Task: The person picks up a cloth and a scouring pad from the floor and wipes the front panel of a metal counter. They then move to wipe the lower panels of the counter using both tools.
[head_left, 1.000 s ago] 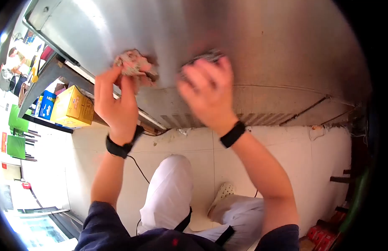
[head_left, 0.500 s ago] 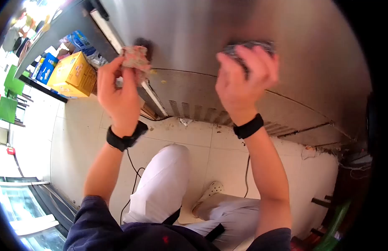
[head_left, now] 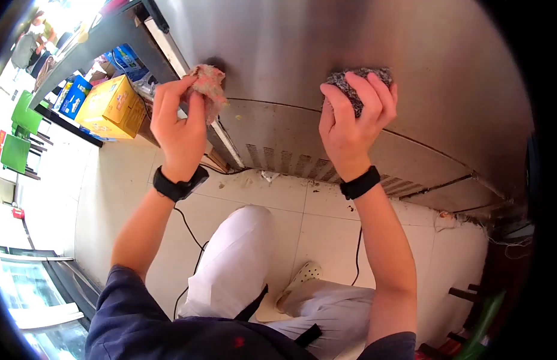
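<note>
My left hand (head_left: pixel 181 129) pinches a crumpled pinkish-grey cloth (head_left: pixel 210 90) between thumb and fingers, near the left edge of a large stainless steel panel (head_left: pixel 272 66). A dark round spot on the metal shows just behind the cloth. Farther right, my right hand (head_left: pixel 355 129) has its fingers wrapped over a dark grey scouring pad (head_left: pixel 359 87), which lies against the same panel above its curved seam. Black bands circle both wrists.
Vent slots (head_left: pixel 290 163) line the panel's lower part. At left, a yellow box (head_left: pixel 113 108) and blue packages (head_left: pixel 76 97) sit on a shelf. Green stools (head_left: pixel 15 153) stand beyond. Black cables (head_left: pixel 197 264) run over the tiled floor (head_left: pixel 278 231). Loose wires hang at right.
The view has shifted slightly. Both hands look sharper, and the pad under my right hand shows more clearly. Each hand keeps hold of its item.
</note>
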Demonstrator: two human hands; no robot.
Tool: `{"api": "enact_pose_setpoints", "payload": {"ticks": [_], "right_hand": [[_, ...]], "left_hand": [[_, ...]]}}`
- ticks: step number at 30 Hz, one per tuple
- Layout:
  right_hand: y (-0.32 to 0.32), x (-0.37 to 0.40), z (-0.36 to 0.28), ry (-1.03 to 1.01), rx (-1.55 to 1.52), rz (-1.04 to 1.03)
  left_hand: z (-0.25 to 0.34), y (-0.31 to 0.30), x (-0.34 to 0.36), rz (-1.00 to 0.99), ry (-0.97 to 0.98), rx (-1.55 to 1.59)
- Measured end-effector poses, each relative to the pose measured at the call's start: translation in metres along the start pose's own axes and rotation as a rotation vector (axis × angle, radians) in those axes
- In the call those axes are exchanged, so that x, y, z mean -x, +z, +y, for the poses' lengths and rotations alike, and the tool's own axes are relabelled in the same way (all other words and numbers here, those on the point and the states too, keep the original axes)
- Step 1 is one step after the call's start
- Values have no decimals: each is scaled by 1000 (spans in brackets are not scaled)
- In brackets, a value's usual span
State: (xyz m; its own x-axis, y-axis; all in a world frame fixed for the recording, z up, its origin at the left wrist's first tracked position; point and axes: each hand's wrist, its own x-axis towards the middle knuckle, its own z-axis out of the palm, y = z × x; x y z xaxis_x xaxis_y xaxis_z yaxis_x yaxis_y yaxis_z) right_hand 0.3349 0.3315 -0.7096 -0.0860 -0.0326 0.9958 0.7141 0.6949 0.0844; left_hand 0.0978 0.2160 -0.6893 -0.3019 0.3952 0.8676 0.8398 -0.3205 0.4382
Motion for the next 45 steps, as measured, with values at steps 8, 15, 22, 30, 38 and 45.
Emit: {"api": "enact_pose_setpoints", "payload": {"ticks": [8,15,22,30,38,45], "right_hand": [[41,-16,-55,-59,-121,-18],[83,-16,-129,-152,-366,-189],[83,-8,-137,-167,-439,-249],[15,-48,-25,-27,-109,4],[-79,-42,117,204,225,179],[-80,-33,96,369,209,156]], "left_hand": [[5,11,51,2,-332,111],[-17,-42,51,70,-418,68],[9,-48,31,68,-361,133],[57,11,-6,6,121,100],[116,60,-25,-63,231,285],[104,66,-27,-110,154,375]]}}
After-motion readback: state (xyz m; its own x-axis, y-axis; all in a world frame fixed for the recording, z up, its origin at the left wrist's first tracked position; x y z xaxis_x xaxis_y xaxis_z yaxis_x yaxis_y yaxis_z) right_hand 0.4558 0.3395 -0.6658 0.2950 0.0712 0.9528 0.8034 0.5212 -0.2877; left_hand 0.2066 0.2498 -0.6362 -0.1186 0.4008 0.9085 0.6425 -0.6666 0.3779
